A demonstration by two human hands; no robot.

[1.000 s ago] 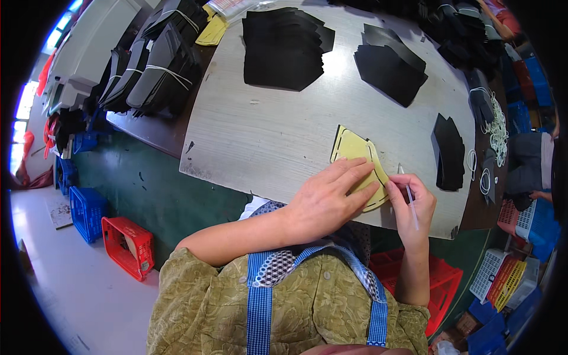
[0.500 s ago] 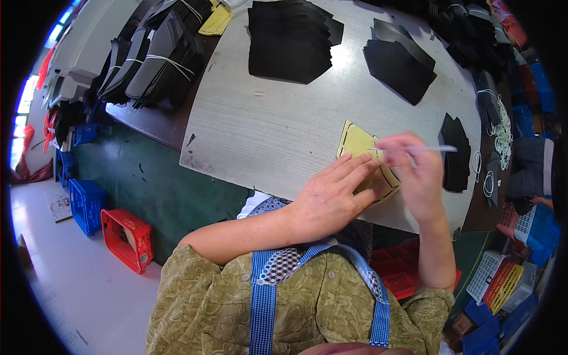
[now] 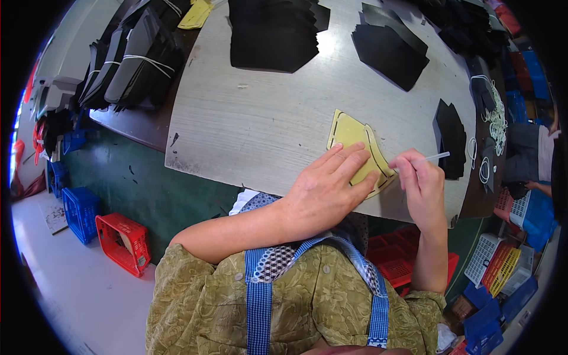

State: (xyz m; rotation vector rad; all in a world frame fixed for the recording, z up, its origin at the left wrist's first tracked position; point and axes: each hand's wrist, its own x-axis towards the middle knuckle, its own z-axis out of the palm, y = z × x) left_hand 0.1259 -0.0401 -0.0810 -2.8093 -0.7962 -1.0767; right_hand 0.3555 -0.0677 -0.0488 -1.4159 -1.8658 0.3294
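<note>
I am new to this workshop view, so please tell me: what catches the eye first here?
First the yellow template near the table's front edge, pressed flat by the left hand, while the right hand holds a thin white pen at its edge. Black stacks lie farther back.

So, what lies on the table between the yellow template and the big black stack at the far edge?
In the head view, nothing: between the yellow template under the left hand and the black stack only the bare grey table shows.
</note>
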